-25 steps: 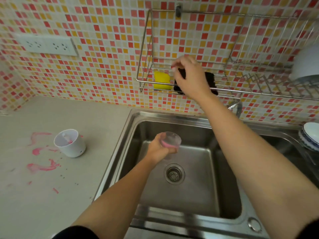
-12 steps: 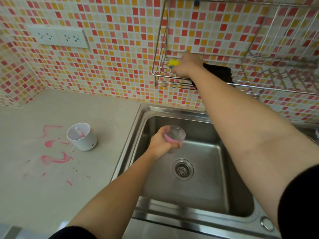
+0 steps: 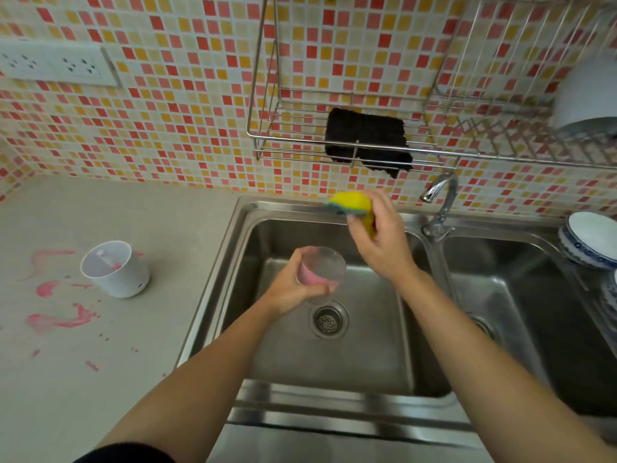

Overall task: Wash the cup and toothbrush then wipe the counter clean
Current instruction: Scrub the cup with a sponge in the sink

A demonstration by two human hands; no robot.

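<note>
A pale counter (image 3: 100, 379) at the left is smeared and spotted with pink marks (image 3: 60, 320), and a white cup (image 3: 115, 269) stands upright among them, with something pale and pink-tipped inside it (too blurred to say whether it is the toothbrush). On the mosaic-tiled wall above, a double socket (image 3: 53, 63) sits near the top left corner. Over the left basin of a steel double sink (image 3: 213, 282), a person's left hand (image 3: 293, 289) is wrapped around a clear cup (image 3: 322, 274) with pink residue in its lower part, tilted and held just above the drain (image 3: 329, 320). Beside it and slightly higher, the right hand (image 3: 380, 242) grips a yellow sponge with a green scouring face (image 3: 352, 203), pinched between thumb and fingers near the basin's back rim; sponge and cup are close together but apart. A wire rack (image 3: 267, 152) is fixed to the wall above, holding a black cloth (image 3: 367, 138) that hangs partly through its front rail. A chrome tap (image 3: 440, 202) rises between the two basins. At the far right, blue-rimmed white bowls (image 3: 587, 238) rest at the right basin's edge.
</note>
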